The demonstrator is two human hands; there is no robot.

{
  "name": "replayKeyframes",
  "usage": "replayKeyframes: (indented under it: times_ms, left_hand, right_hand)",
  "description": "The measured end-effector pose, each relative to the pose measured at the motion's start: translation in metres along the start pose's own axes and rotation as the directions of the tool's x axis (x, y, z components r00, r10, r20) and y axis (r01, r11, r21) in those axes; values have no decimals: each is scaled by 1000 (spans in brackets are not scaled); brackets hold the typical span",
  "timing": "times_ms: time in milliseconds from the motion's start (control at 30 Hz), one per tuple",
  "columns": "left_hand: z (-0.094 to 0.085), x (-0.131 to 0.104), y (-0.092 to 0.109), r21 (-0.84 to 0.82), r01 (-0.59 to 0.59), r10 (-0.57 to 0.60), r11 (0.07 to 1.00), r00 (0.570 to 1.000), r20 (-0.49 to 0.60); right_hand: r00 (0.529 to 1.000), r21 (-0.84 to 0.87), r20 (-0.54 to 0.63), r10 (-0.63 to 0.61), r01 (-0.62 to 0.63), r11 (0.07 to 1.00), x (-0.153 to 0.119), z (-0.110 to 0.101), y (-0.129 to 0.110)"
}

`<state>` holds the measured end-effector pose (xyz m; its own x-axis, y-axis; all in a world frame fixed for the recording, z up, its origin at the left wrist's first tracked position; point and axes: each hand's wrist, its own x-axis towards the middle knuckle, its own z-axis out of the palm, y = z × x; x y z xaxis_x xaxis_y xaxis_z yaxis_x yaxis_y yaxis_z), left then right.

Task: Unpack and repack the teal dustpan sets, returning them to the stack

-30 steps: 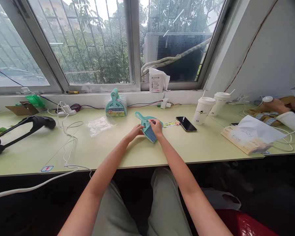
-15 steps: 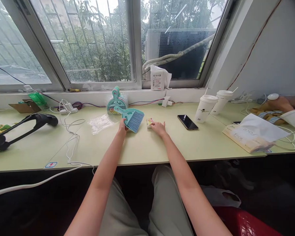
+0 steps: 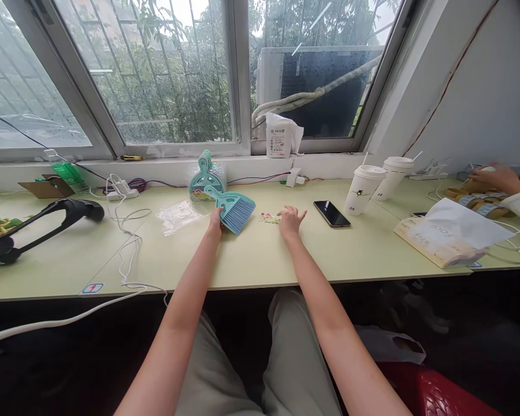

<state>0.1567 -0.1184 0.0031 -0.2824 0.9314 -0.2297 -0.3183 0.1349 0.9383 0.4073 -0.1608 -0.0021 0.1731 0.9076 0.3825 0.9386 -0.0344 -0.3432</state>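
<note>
My left hand (image 3: 215,220) grips a small teal dustpan with a blue brush (image 3: 234,209), lifted a little off the pale green table (image 3: 251,260). My right hand (image 3: 290,220) hovers open, fingers spread, just right of a small colourful label (image 3: 269,218) lying flat on the table. Behind the dustpan a bagged stack of teal dustpans (image 3: 205,180) leans against the window ledge. An empty clear plastic bag (image 3: 177,216) lies left of my left hand.
A black phone (image 3: 331,213) and two white paper cups (image 3: 372,185) sit to the right, a white paper bag (image 3: 446,234) beyond. Another person's hand (image 3: 496,178) works at far right. White cables (image 3: 121,231), a power strip and a black handle device (image 3: 39,228) lie left.
The dustpan and brush moved left from table centre into my left hand alone. My right hand let go, touched the colourful label, then lifted off it with fingers spread.
</note>
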Motion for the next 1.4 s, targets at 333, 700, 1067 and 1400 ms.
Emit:
replayKeyframes:
  times_ms: [333,700,1067,1400]
  left_hand:
    - [-1,-2,0,28,-11,11,1000,1000,17]
    - [5,-12,-2,-19,13,-10,1000,988,152]
    - [27,-42,-22,-3,-81,67,997,802,594]
    - [24,-37,-15,-70,-138,154,988,836,527]
  right_hand:
    - [946,219,255,-199,144,965,-2,11,-14]
    - [962,161,264,-72,30,987,0,12,-8]
    - [970,286,129,-205,162,945,-12,6,-46]
    - [931,255,276,-238,167,952,-22,11,-54]
